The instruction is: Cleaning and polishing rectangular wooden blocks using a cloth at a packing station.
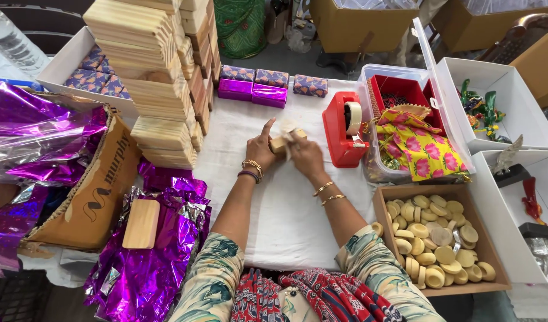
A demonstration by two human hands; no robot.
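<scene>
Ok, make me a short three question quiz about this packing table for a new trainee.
1. True or false: both hands rest on a small wooden block on the white cloth.
2. What sits just right of the right hand? A) a red tape dispenser B) a water bottle C) purple foil
3. What fills the brown box at the lower right?

Key
1. True; the left hand touches it too.
2. A
3. Pale round discs.
</scene>
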